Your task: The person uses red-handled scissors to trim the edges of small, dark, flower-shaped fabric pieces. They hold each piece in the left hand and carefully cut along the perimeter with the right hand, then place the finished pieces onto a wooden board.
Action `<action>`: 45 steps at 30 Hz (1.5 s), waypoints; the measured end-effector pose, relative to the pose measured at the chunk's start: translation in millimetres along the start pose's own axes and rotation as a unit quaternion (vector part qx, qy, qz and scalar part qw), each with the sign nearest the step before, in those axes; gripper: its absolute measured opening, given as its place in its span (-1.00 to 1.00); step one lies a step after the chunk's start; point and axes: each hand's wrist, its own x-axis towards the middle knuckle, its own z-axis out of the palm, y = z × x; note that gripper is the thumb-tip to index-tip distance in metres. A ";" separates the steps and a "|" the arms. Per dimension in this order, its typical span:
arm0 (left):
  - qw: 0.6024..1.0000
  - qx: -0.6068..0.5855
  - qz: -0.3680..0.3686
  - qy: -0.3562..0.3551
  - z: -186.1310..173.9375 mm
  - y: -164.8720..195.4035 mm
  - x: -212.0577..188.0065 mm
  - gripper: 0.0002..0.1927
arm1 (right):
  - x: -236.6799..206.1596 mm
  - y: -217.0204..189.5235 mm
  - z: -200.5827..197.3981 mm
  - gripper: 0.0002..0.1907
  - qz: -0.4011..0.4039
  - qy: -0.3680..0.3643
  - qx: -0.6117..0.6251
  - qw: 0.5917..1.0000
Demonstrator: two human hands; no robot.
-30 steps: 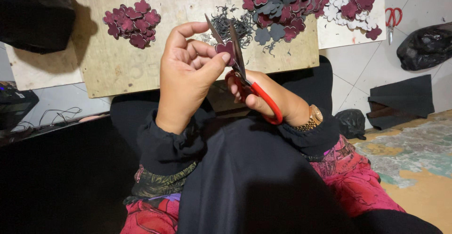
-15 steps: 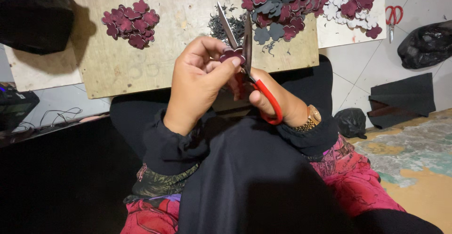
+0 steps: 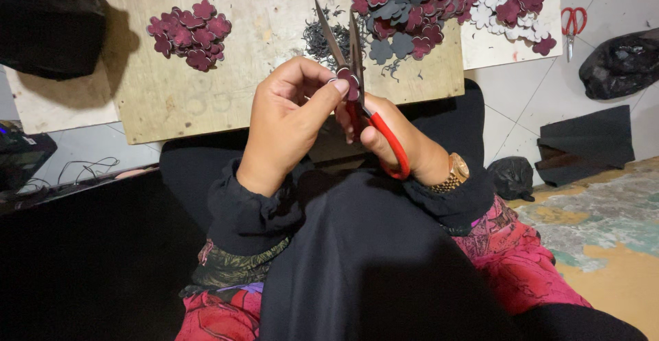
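The left hand [image 3: 292, 124] pinches a small dark-red flower-shaped cutout [image 3: 351, 84] between thumb and forefinger, fingers drawn narrow around it. Just to its right, the right hand [image 3: 395, 138] grips the red-handled scissors [image 3: 364, 100], fingers through the loops; the two blades stand parted and point away from the body, with the cutout touching them near the pivot.

The left fingertips sit very close to the blades, so a cut closed too quickly could likely nick the thumb. The piece is small, and a slip in the pinch could spoil its petal edge or drop it into the lap.

Beyond the hands lies a wooden board [image 3: 206, 107]. On it, up and to the left, one small pile of dark-red cutouts [image 3: 191, 33], roughly a dozen. Straight ahead, one scatter of dark trimmings [image 3: 321, 39]. Up and to the right, one larger heap of mixed red, grey and white cutouts [image 3: 439, 4], too many to count. Farther right, on the pale tiled floor, one second pair of scissors [image 3: 571, 26].
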 end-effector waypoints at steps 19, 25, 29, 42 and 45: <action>0.998 0.040 0.034 0.037 -3.8 -4.3 4.7 -0.91 | 1.4 0.0 6.9 -0.14 0.027 0.043 0.028 0.998; 0.998 0.032 0.037 0.038 -7.3 -5.6 3.0 -0.96 | 0.7 2.7 5.7 -0.19 0.034 0.036 0.001 0.999; 0.998 0.031 0.039 0.040 -8.4 -6.5 3.9 -0.96 | 0.2 3.6 4.6 -0.20 0.032 0.031 -0.003 0.999; 0.997 0.036 0.035 0.053 -7.0 -4.7 2.3 -0.96 | 0.7 -4.9 4.5 -0.15 0.022 0.007 -0.030 0.999; 0.997 0.048 0.034 0.056 -7.0 -4.0 1.9 -0.95 | 0.3 -4.4 4.6 -0.19 0.020 0.017 -0.058 0.998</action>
